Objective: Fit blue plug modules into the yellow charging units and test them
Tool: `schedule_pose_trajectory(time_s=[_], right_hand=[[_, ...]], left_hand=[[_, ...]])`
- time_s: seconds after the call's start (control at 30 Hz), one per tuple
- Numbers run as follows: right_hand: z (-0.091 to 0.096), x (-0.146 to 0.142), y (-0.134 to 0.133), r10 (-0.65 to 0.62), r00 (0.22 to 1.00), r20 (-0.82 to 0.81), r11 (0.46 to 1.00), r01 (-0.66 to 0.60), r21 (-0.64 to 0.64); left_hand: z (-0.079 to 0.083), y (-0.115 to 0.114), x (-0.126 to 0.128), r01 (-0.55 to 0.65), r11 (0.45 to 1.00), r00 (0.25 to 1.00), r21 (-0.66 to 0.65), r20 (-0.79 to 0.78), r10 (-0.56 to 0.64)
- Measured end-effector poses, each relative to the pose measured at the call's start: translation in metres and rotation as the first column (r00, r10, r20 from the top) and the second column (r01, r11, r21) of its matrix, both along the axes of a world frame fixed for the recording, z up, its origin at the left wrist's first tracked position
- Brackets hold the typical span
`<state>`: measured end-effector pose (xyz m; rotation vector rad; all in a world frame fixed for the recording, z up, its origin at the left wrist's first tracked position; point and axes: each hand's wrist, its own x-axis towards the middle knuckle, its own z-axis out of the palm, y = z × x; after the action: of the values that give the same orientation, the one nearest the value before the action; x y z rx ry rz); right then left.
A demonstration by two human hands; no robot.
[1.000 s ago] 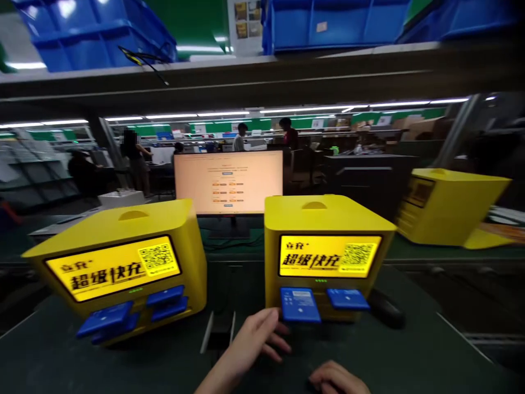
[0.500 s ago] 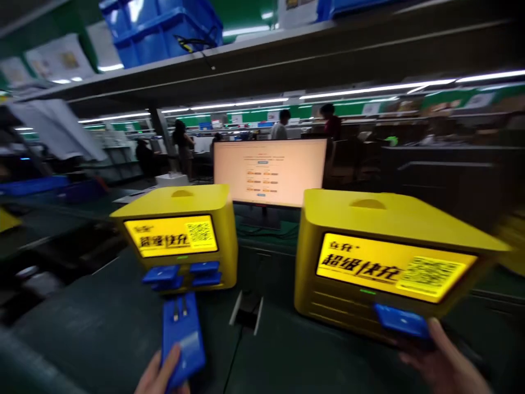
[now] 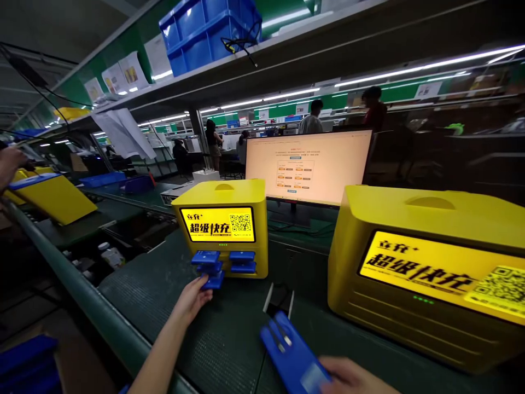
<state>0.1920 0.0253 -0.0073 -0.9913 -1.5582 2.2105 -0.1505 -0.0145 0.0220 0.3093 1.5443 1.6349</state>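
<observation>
My left hand point(image 3: 192, 299) reaches to the smaller-looking yellow charging station point(image 3: 223, 192) on the left and grips a blue power bank point(image 3: 214, 281) at its lowest left slot. Other blue power banks point(image 3: 241, 261) stick out of the slots above. My right hand point(image 3: 351, 377) is at the bottom edge and holds a second blue power bank point(image 3: 292, 354) flat over the dark table, cable side up. A second yellow charging station point(image 3: 410, 219) stands close on the right, its lit screen facing me.
A lit monitor point(image 3: 308, 165) stands behind the two stations. A small metal-framed slot point(image 3: 279, 298) lies in the table between them. Left is a conveyor rail point(image 3: 82, 298), another yellow station point(image 3: 55, 198) and another person's hand point(image 3: 8, 164). Blue bins point(image 3: 207, 33) sit on the shelf overhead.
The view swung left. My left hand carried its power bank up to the left station's slot. My right hand drew a power bank away from the right station and holds it low, centre.
</observation>
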Motion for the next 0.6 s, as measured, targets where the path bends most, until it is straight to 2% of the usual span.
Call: schedule_pose_trajectory(time_s=[0.07,0.1,0.2,0.27,0.33,0.4,0.5,0.53,0.6], right_hand=[[0.002,-0.043,0.001,0.082,0.990,-0.113,0.982,-0.100,-0.163],[0.001,-0.066,0.000,0.024,0.985,-0.168,0.968,-0.066,-0.243],[-0.004,-0.132,-0.013,-0.166,0.957,-0.236,0.945,0.086,-0.315],[-0.011,-0.161,-0.027,-0.270,0.929,-0.252,0.923,0.174,-0.344],[-0.018,-0.175,-0.037,-0.342,0.906,-0.251,0.893,0.231,-0.386],[-0.024,-0.176,-0.041,-0.387,0.890,-0.242,0.872,0.267,-0.411],[-0.027,-0.165,-0.035,-0.442,0.866,-0.234,0.848,0.319,-0.422],[-0.025,-0.162,-0.029,-0.455,0.859,-0.235,0.843,0.330,-0.424],[-0.018,-0.162,-0.015,-0.473,0.844,-0.252,0.836,0.340,-0.430]], left_hand=[[-0.005,0.007,0.010,-0.107,0.993,0.994,0.054,-0.014,0.108],[-0.008,0.006,0.016,-0.150,0.985,0.988,0.080,-0.031,0.153],[-0.012,-0.007,0.032,-0.236,0.963,0.954,0.131,-0.155,0.255],[-0.012,-0.017,0.041,-0.242,0.958,0.915,0.152,-0.293,0.278],[-0.010,-0.022,0.049,-0.187,0.967,0.870,0.174,-0.428,0.246],[-0.009,-0.022,0.057,-0.050,0.983,0.766,0.176,-0.625,0.151],[-0.010,-0.019,0.067,0.149,0.985,0.462,0.083,-0.887,0.005],[-0.012,-0.017,0.069,0.174,0.983,0.380,0.053,-0.925,-0.017],[-0.015,-0.015,0.071,0.181,0.983,0.302,0.030,-0.953,-0.027]])
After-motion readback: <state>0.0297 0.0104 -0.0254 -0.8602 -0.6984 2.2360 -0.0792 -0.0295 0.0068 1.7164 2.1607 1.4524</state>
